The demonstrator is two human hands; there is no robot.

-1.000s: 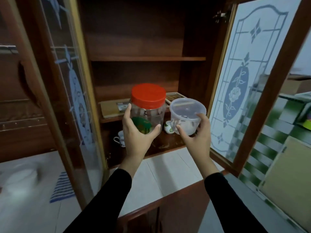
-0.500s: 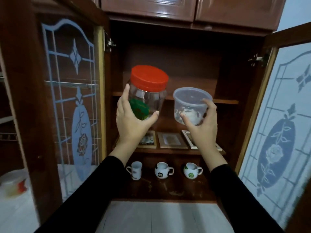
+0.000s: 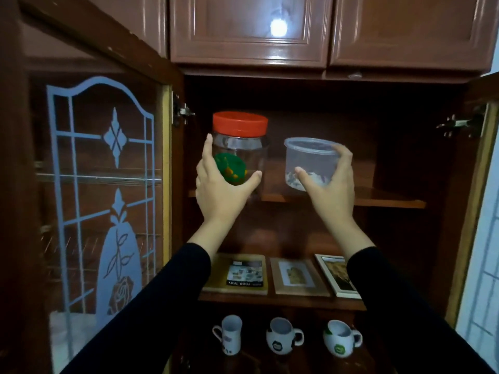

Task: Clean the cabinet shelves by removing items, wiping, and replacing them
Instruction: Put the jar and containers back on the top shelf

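left hand [image 3: 220, 190] gripping red-lidded jar [image 3: 239, 149], right hand [image 3: 330, 190] gripping tub [image 3: 310, 160]

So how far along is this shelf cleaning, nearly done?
Seemingly late on. Three mugs and picture frames sit on the lower shelves. In hand: the left hand holds a red-lidded jar, the right hand a clear tub, both at the top shelf. Left: setting both down, shutting the doors. Wiping cannot be judged.

Red-lidded jar [image 3: 239, 147], clear tub [image 3: 310, 157], upright
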